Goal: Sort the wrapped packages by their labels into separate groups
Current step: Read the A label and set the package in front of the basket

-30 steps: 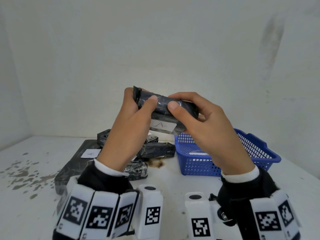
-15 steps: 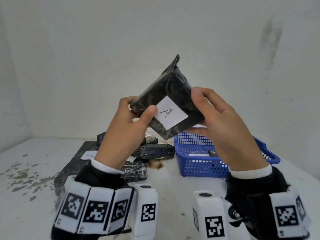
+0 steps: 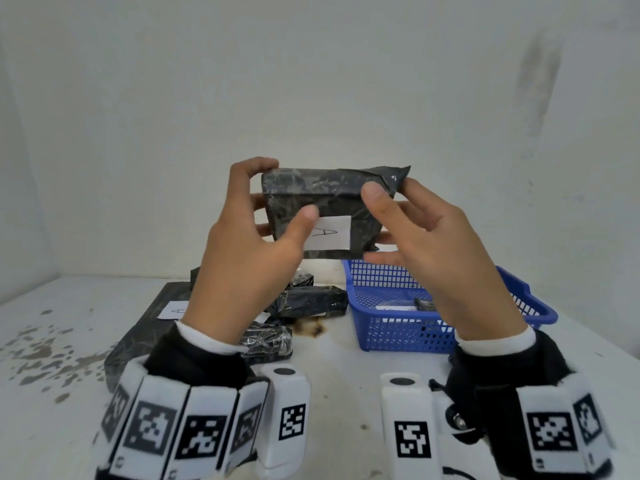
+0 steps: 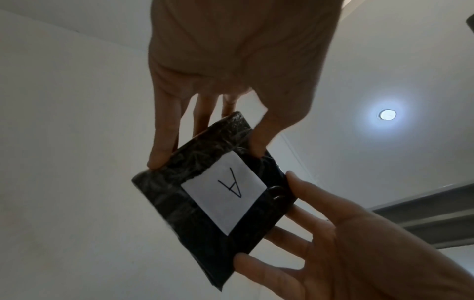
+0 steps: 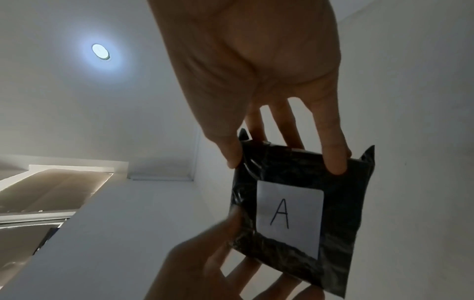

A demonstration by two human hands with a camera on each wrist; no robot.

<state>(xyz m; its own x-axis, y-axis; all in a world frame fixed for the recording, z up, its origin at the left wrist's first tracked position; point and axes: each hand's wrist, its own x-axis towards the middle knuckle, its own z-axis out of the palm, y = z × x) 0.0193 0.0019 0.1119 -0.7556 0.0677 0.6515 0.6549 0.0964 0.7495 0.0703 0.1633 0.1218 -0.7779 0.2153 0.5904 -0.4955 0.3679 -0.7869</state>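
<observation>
Both hands, left hand [image 3: 242, 251] and right hand [image 3: 433, 244], pinch the black wrapped package [image 3: 325, 202] by its edges, raised above the table [image 3: 346, 375] beside the blue basket [image 3: 519, 306]; fingertip-only hold on slick wrap risks a slip, and its label [image 3: 329, 237] reads A, so misfiling remains possible.

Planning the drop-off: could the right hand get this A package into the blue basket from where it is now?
Probably yes. The right hand holds the package with the left hand, up in the air just behind the blue basket, whose open top has nothing across it.
</observation>
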